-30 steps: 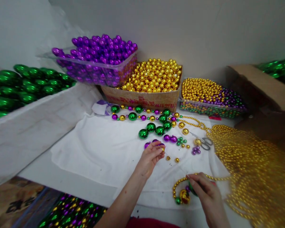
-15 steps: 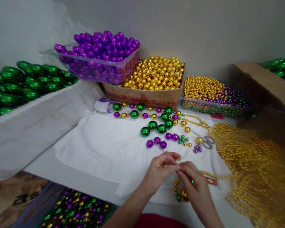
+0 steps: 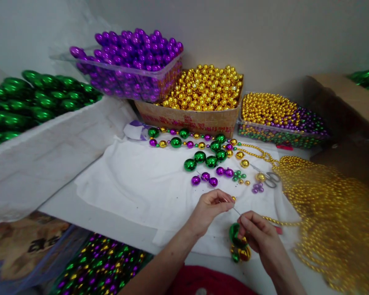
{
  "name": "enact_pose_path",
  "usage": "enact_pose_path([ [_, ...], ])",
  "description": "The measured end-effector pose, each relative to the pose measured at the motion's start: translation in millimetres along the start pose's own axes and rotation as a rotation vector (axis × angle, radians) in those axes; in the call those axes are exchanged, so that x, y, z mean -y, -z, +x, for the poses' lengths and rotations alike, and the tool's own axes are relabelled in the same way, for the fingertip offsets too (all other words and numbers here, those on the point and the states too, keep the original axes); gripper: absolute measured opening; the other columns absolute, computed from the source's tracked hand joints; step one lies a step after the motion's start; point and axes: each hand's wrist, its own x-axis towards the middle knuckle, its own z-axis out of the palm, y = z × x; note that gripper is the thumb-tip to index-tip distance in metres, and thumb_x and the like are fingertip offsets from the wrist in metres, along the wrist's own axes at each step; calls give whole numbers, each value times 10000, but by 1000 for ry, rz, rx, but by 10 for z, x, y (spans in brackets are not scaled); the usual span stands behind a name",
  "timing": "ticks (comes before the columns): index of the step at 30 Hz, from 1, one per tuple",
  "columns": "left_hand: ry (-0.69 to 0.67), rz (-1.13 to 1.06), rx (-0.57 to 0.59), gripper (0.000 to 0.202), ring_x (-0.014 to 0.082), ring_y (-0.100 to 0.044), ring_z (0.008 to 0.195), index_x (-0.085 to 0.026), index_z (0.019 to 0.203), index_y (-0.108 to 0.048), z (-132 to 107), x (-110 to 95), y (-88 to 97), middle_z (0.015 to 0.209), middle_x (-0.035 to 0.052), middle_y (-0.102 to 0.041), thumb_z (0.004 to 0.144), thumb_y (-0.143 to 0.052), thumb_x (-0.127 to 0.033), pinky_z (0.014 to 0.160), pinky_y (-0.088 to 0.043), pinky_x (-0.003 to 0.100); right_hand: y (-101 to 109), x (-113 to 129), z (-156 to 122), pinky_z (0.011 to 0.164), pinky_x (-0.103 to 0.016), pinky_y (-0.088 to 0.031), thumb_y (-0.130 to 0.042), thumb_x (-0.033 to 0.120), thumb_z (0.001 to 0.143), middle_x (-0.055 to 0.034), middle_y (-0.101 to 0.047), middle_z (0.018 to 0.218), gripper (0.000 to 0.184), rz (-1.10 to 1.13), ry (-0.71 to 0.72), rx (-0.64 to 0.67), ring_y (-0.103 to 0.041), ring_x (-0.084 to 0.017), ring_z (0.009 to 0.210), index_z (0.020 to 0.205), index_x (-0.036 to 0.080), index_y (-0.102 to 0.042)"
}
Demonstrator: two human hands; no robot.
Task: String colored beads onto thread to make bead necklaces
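Observation:
My left hand (image 3: 213, 207) is closed in a pinch on a thin, light strand (image 3: 236, 211), thread or needle, I cannot tell which. The strand's other visible end runs to the fingers of my right hand (image 3: 256, 229), pinched closed on it. Just below the right fingers hang a large green bead (image 3: 234, 234) and gold and small green beads, partly hidden by that hand. One small gold bead (image 3: 233, 198) shows beside my left fingertips. Beyond the hands, purple beads (image 3: 213, 181), large green beads (image 3: 190, 164) and small green beads (image 3: 239, 176) lie on a white cloth (image 3: 126, 184).
Scissors (image 3: 272, 179) lie at the right, beside a heap of gold bead strings (image 3: 329, 213). Behind stand a clear tub of purple beads (image 3: 169, 69), a cardboard box of gold beads (image 3: 187, 119) and a tub of small mixed beads (image 3: 276, 133). A white-sided box (image 3: 49, 159) borders the left.
My hands have moved apart, the right one going rightward, and the strand between them now shows. A large green bead has come into view under my right hand. The camera view has shifted slightly.

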Motion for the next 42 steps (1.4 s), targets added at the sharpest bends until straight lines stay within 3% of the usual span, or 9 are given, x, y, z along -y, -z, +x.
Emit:
enact_pose_path([
  [5,30,197,125,132,174,-576,793,-151,777,-679,89,-83,207,838,58,-658,687,-734,-231,732,-415,271,46,12,55,463,-191,-313,-699,457,732,14,-547,501,313,8,20,-71,-450,-95,485,785,152,-650],
  [7,-48,398,-15,142,168,-555,743,-162,803,-684,150,-112,378,806,48,-637,703,-722,-255,687,-398,258,102,58,59,433,-189,-307,-697,449,737,-29,-632,611,301,20,57,-122,-457,-97,500,789,157,-646],
  [10,-244,700,-424,150,170,-515,741,-202,827,-670,260,-101,642,831,32,-587,705,-722,-273,687,-375,253,150,151,35,424,-187,-340,-690,421,754,-76,-680,807,264,93,75,-104,-538,-133,618,808,167,-641],
  [13,-265,818,-566,226,199,-514,810,-221,838,-655,345,-32,805,848,34,-556,654,-766,-290,732,-382,266,122,203,15,384,-174,-282,-705,410,738,-14,-594,629,256,161,28,-54,-482,-106,521,813,174,-642],
  [17,-126,565,-507,251,178,-537,735,-209,826,-647,313,1,833,801,24,-561,637,-775,-314,654,-415,252,76,142,30,368,-167,-150,-744,423,685,69,-385,488,285,81,18,-192,-258,-38,404,785,170,-660],
  [22,74,36,-215,372,157,-605,785,-203,1068,-629,87,-103,743,988,57,-616,725,-720,-313,664,-461,244,108,61,30,443,-197,-333,-743,410,676,0,-587,676,265,-62,133,-359,-464,-102,546,802,183,-692],
  [25,61,-134,-170,308,145,-599,819,-182,1046,-653,25,-95,713,1032,84,-635,777,-677,-330,695,-465,238,101,102,-15,557,-240,-418,-703,402,723,-11,-606,713,224,-185,224,-345,-521,-148,648,799,192,-694],
  [34,32,-143,-231,287,156,-654,737,-187,1015,-607,49,-20,759,981,57,-644,781,-672,-340,583,-486,234,47,157,-224,596,-276,-432,-610,380,815,-43,-594,755,196,-500,398,-279,-565,-196,728,806,203,-692],
  [42,-14,-177,-246,347,158,-650,792,-175,1067,-594,27,-58,754,969,70,-655,762,-701,-301,697,-520,270,31,181,-253,567,-273,-429,-600,402,816,-35,-592,725,222,-516,389,-278,-569,-186,679,754,205,-682],
])
